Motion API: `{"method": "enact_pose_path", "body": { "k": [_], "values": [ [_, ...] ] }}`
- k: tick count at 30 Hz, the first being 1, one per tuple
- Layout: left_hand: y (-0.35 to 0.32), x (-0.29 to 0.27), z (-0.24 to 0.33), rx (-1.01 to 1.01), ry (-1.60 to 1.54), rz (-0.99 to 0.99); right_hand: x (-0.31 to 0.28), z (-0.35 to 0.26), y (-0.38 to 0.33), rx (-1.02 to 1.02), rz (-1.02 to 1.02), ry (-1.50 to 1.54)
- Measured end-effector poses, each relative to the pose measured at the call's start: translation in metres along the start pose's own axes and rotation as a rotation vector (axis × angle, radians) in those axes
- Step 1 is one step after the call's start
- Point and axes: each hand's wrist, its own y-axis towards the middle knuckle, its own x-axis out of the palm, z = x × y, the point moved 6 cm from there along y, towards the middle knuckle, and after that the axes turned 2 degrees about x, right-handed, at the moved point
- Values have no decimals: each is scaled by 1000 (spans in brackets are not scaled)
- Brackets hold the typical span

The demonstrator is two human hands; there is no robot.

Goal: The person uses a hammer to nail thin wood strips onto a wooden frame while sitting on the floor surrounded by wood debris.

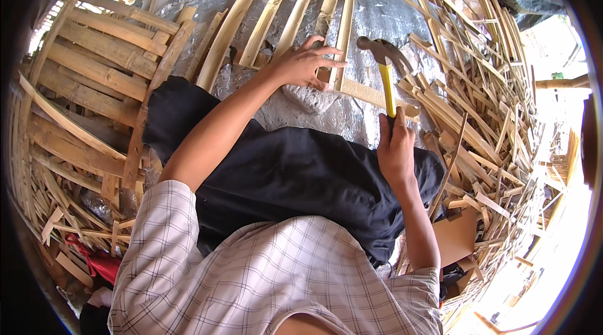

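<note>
My right hand (397, 146) grips a claw hammer (389, 80) by its dark lower handle. The handle's upper part is yellow, and the dark metal head stands raised over the work. My left hand (303, 66) has its fingers spread and curved at the near end of an upright bamboo slat (345, 27). There the slat meets a flat bamboo crosspiece (363, 91). Whether the left fingertips press on the bamboo is hard to tell. Just below that joint a rough grey stone block (309, 99) lies under the crosspiece. Several more split slats (270, 17) run side by side away from me.
A finished-looking bamboo slat panel (103, 65) leans at the left. Loose split bamboo (477, 121) is heaped along the right side. Dark cloth (301, 165) covers my lap, and a grey, shiny sheet (389, 14) lies beneath the slats. Brown cardboard (453, 237) is at my lower right.
</note>
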Motion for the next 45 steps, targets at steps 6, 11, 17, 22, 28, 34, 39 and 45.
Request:
{"method": "enact_pose_path", "body": {
  "k": [6, 11, 17, 22, 28, 34, 39, 45],
  "values": [
    [-3, 1, -6, -35, -34, -64, 0, 2, 14, -19, -306, -168],
    [-2, 1, -1, -33, -30, -48, 9, 12, 2, 98, -53, 61],
    [-4, 4, -5, -34, 15, -31, 7, 6, -1, 89, -193, -49],
    [-3, -1, -1, -14, -23, -15, 1, 1, -7, 95, 75, 100],
    [-4, 3, -2, 15, -39, -27, 13, 18, -14, 140, -202, -14],
    [-1, -4, 2, 25, -64, -27, 4, 19, -11, 204, 44, 61],
    [-1, -2, 1, 49, -70, 27, 24, 28, -9, 78, -218, -104],
    [-1, 0, -1, -8, -111, -5, -12, 7, 2, 44, 107, -3]
  ]
}}
